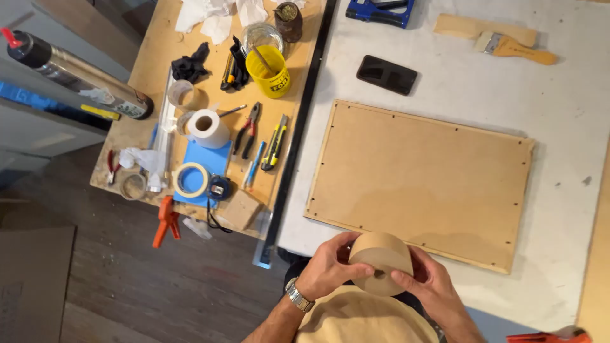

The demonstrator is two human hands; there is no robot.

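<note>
Gripping a brown paper tape roll (pixel 380 262) at lower centre of the frame, left hand (pixel 330 267) curling shut around its near side, right hand (pixel 427 279) pinching the lower edge, seemingly feeling for the loose end; lying flat just above, within easy reach, a brown backing board (pixel 419 181) on the white table (pixel 559 114); crowding the upper-left bench, pliers (pixel 249 127), utility knife (pixel 274 143), yellow cup (pixel 269 71), masking tape (pixel 191 180).
</note>
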